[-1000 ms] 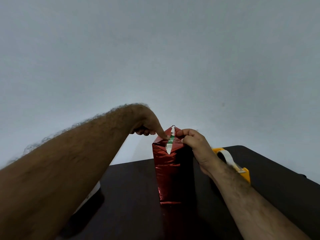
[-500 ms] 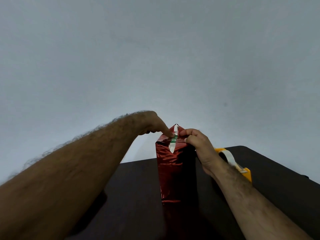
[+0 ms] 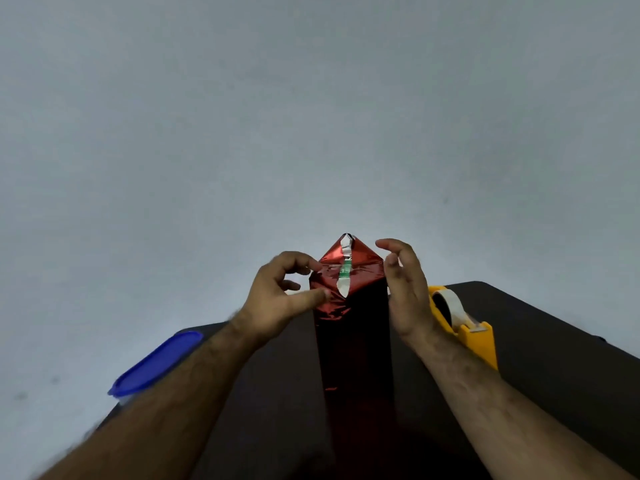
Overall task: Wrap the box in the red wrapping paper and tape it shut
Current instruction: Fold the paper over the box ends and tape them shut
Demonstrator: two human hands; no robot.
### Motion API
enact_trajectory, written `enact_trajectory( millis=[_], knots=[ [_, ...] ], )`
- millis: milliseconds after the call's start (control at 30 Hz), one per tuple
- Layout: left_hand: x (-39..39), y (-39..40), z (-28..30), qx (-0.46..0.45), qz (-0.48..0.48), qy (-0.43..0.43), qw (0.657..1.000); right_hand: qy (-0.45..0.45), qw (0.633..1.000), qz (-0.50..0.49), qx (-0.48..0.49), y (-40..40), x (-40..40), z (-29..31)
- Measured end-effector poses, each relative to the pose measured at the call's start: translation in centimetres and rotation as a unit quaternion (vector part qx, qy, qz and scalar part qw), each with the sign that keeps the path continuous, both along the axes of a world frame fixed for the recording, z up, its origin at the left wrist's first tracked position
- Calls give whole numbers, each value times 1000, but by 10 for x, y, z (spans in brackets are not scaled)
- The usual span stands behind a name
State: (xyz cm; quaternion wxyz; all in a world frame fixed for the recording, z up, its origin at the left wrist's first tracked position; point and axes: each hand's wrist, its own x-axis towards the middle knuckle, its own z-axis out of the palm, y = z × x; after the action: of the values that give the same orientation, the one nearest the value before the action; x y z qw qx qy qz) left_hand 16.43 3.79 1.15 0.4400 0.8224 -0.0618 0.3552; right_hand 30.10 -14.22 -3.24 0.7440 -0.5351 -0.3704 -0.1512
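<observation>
Box [image 3: 349,341] stands on end on the dark table [image 3: 554,358], long axis vertical, top end up and a bit away from the camera, sitting between the two hands. Red wrapping paper [image 3: 329,282] covers the sides seen here, so the body wrap looks done. Top end is partly folded: flaps come up to a peak above the fingertips, and a narrow gap between them shows white and green underneath, likely the box face or the paper's back. No tape can be made out on that top fold, so I judge closing and taping the top is what's left; the bottom end is hidden. Left hand [image 3: 277,296] touches the paper's left upper edge, index fingertip and thumb tip on the foil, other fingers loosely curled; whether it pinches or just presses, cannot tell. Right hand [image 3: 407,292] is just beside the box's right top corner, fingers spread and relaxed, holding nothing. Yellow tape dispenser [image 3: 464,327] sits just behind the right wrist. Blue lid [image 3: 156,362] lies beyond the left forearm at the table edge.
</observation>
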Motion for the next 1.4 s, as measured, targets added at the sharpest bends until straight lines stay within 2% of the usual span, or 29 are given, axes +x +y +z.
enact_trajectory(
  millis=[100,167,267,367,567,733,967,1067,1200,1400],
  knots=[
    [9,-7,-13,65,46,-52,995,-54,998,-36,-15,-2,5,-3],
    [15,-9,-11,71,72,-96,990,-102,991,-77,-32,-1,8,-5],
    [22,-12,-3,37,69,-89,993,-145,985,-82,-55,-4,5,-4],
    [26,-15,6,-40,32,-60,997,-143,984,-87,-68,-3,3,-6],
    [30,-30,19,-193,-6,-8,981,8,999,-40,-4,1,-7,10],
    [27,-42,21,-238,4,9,971,166,977,120,64,-1,-17,23],
    [33,-47,17,-269,28,1,963,227,964,128,56,-4,-24,34],
    [35,-48,17,-224,53,-11,973,245,960,124,61,-3,-25,36],
    [30,-50,16,-41,144,-74,986,237,965,99,59,-2,-29,37],
    [9,-76,6,183,156,-219,946,203,972,110,52,-9,-44,38]
  ],
)
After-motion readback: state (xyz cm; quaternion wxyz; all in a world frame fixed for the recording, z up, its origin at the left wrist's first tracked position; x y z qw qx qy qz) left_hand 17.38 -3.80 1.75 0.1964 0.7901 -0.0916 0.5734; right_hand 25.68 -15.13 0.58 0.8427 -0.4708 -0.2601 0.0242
